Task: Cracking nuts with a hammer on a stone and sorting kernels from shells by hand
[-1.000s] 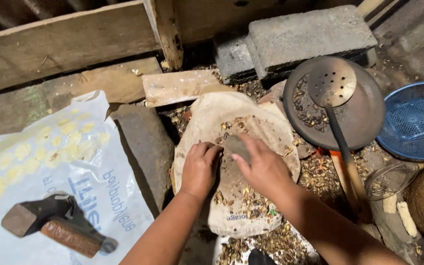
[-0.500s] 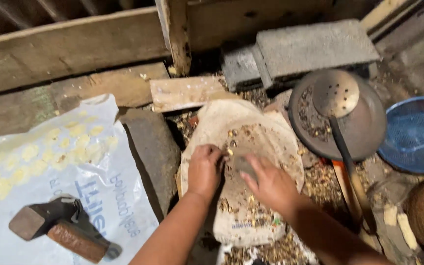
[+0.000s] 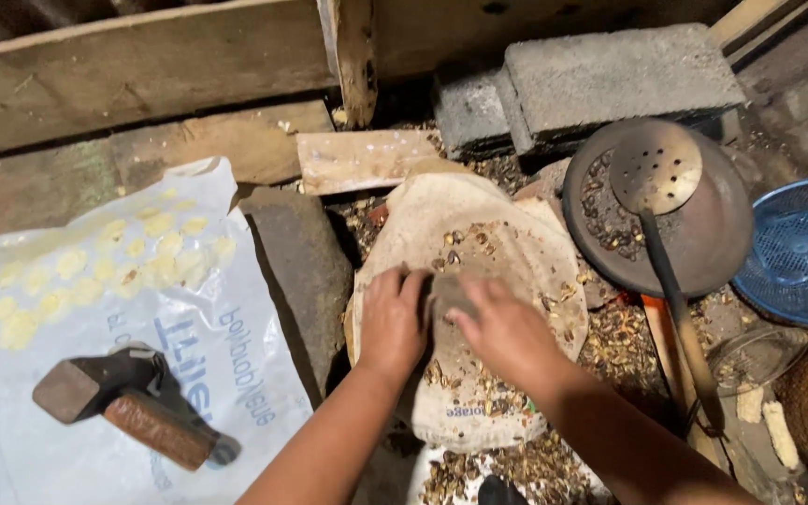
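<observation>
Since half a second ago your view has slid a little, so the hammer [image 3: 128, 411] now sits lower at the left; your two hands have stayed together at the middle of the cloth sack [image 3: 479, 309], and the right one has drawn in closer over the stone.

Mind what could go wrong here. The shell bits [image 3: 465, 245] lie loose on the sack at about twelve o'clock from your hands, and more are heaped at six o'clock. A hard press or a slip of the small grey stone [image 3: 448, 292] would likely scatter them off the edge onto the floor litter. The stone sits right between your hands, so a slide could also pinch the fingers of your left hand against it. The long dark handle of the ladle [image 3: 655, 170] runs down at your three o'clock, close to your right forearm; a wide elbow swing might tip it out of the round metal pan [image 3: 703, 234].

Your left hand [image 3: 393, 323] lies loosely curled, palm down on the sack, fingertips touching the left side of the stone. Your right hand [image 3: 507, 332] is half closed, fingers curved over the stone's right side; I cannot tell whether it truly grips it or only rests on it.
</observation>
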